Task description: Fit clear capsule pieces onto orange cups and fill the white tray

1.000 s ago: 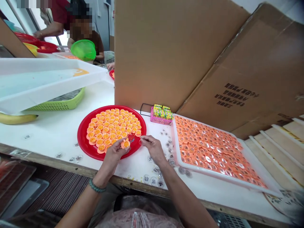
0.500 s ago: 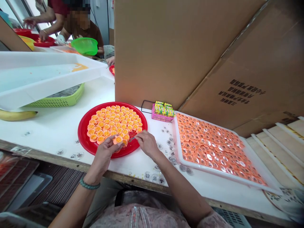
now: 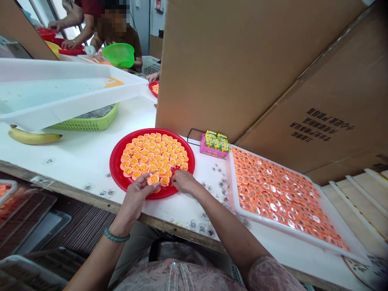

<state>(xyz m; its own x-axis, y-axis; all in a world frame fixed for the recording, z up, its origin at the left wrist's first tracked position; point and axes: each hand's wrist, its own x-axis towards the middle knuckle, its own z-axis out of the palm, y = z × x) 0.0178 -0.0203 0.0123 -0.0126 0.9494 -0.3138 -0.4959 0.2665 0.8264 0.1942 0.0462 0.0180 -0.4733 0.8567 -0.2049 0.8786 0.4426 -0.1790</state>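
A round red tray (image 3: 117, 171) holds many small orange cup-shaped pieces (image 3: 148, 151) with yellow centres, laid close together. Over its near edge, my left hand (image 3: 138, 194) pinches one orange cup-shaped piece (image 3: 154, 179) between thumb and fingers, its yellow face turned up. My right hand (image 3: 184, 182) is at the tray's right side, fingers curled and pointing down at the red surface. Whatever is between those fingertips is hidden. Small clear discs with dark prints (image 3: 202, 228) lie scattered on the white table near my right forearm.
To the right, a white tray (image 3: 233, 194) is filled with orange pieces under shiny discs. A pink basket (image 3: 214, 152) of yellow-green packets stands by a tall cardboard box (image 3: 212, 72). At left are a banana (image 3: 34, 136), a green basket (image 3: 103, 122) and a large white bin (image 3: 75, 103). People work behind.
The view has shifted a little, so the table things sit further right. My right hand has dipped its fingertips lower toward the red tray. The left hand keeps its pinch on the orange piece.
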